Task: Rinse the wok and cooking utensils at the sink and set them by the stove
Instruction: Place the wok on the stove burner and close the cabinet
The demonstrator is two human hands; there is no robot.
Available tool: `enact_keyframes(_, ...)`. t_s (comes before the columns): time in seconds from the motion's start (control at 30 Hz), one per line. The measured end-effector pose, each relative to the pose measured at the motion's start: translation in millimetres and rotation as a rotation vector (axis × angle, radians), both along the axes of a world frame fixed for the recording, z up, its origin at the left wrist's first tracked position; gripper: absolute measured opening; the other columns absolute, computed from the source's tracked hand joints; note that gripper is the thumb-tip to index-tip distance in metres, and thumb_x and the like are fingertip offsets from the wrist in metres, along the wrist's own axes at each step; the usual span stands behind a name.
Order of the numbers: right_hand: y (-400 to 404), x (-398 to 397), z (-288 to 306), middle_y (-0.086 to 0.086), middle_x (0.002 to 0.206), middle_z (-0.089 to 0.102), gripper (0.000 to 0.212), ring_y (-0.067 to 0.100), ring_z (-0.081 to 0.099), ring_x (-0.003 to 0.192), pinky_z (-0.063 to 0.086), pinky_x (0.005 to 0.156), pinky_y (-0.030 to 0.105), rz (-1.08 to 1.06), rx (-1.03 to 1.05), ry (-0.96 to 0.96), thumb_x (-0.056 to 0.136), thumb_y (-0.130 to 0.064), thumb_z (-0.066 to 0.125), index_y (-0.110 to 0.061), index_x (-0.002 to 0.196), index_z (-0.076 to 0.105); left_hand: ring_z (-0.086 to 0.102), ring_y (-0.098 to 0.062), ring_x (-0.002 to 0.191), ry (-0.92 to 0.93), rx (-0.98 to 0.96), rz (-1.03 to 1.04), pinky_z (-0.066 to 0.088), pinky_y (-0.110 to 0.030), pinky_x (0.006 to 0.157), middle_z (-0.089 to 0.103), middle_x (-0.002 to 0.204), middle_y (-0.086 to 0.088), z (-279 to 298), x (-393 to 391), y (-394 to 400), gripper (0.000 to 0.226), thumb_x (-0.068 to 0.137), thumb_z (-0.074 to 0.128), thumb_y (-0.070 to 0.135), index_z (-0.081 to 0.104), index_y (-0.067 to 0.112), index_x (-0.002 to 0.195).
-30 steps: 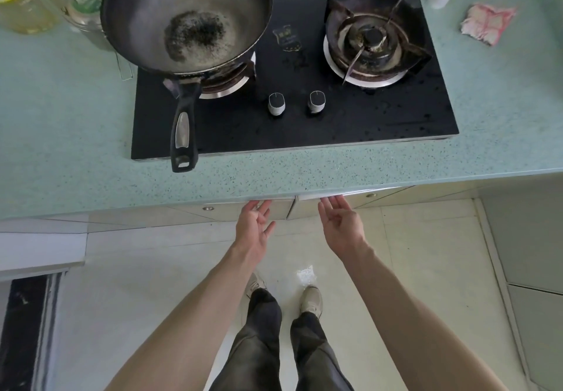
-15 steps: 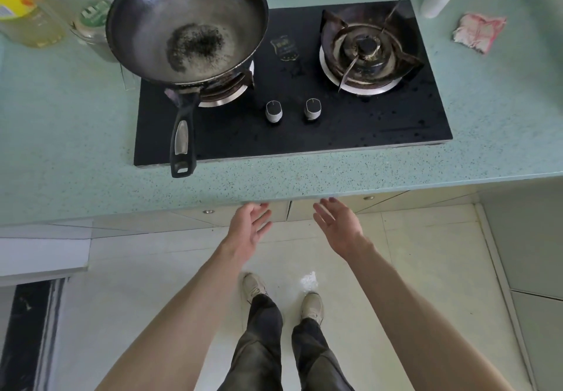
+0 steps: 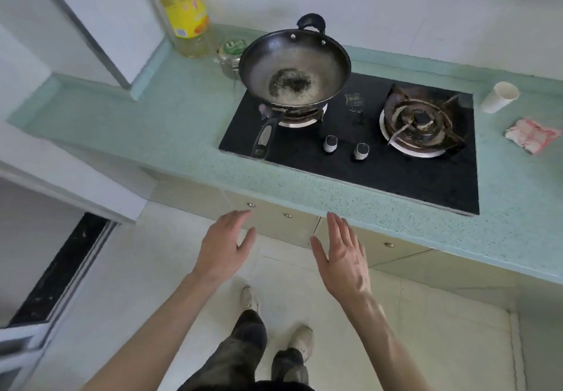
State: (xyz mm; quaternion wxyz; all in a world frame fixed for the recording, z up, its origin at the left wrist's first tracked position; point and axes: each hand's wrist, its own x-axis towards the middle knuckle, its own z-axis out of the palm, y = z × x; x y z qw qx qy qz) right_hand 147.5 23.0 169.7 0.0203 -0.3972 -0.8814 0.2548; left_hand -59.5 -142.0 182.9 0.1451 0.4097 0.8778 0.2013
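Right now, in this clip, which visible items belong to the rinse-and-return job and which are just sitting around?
Job-related:
- wok, dirty, on the left burner
- stove
- left hand and right hand, both empty, in front of the counter

Just lying about:
- oil bottle
- small tin
- white cup, on its side
- pink cloth

No sink or utensils in view.

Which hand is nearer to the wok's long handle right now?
Left. The left hand is open, below the counter edge and almost straight under the wok handle. The right hand, also open, is lower and further to the right. Neither touches it.
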Motion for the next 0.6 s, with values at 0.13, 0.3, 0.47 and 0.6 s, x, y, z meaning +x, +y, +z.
enact_keyframes(0.13, -29, -16, 32, 0.004, 0.169, 0.033, 0.070, 0.023, 0.020, 0.160, 0.024, 0.129, 0.048, 0.142, 0.255, 0.039, 0.108, -0.056, 0.029, -0.014, 0.164, 0.030, 0.053, -0.026, 0.136, 0.217, 0.038, 0.052, 0.044, -0.044, 0.109, 0.062, 0.140, -0.002, 24, 12, -43, 0.048, 0.103, 0.042, 0.043, 0.056, 0.014, 0.138)
enact_keyframes(0.3, -71, -49, 68, 0.009, 0.160, 0.048, 0.062, 0.029, 0.036, 0.155, 0.030, 0.126, 0.050, 0.255, 0.403, 0.205, 0.107, -0.048, 0.044, -0.008, 0.155, 0.046, 0.047, -0.028, 0.142, 0.364, 0.128, 0.160, 0.036, -0.042, 0.117, 0.059, 0.145, -0.004, 53, 8, -93, 0.048, 0.103, 0.048, 0.040, 0.057, 0.011, 0.140)
enact_keyframes(0.47, -119, -90, 95, 0.009, 0.160, 0.049, 0.061, 0.028, 0.036, 0.154, 0.028, 0.126, 0.049, 0.320, 0.430, 0.283, 0.108, -0.047, 0.044, -0.008, 0.154, 0.047, 0.044, -0.028, 0.145, 0.418, 0.143, 0.225, 0.035, -0.047, 0.119, 0.057, 0.148, -0.006, 70, -20, -150, 0.049, 0.103, 0.051, 0.038, 0.056, 0.010, 0.143)
enact_keyframes(0.6, -171, -127, 107, 0.010, 0.158, 0.051, 0.062, 0.029, 0.039, 0.153, 0.032, 0.125, 0.050, 0.349, 0.449, 0.275, 0.107, -0.049, 0.043, -0.007, 0.152, 0.050, 0.043, -0.027, 0.146, 0.424, 0.153, 0.288, 0.034, -0.048, 0.119, 0.057, 0.148, -0.006, 75, -50, -206, 0.050, 0.103, 0.052, 0.039, 0.057, 0.010, 0.143)
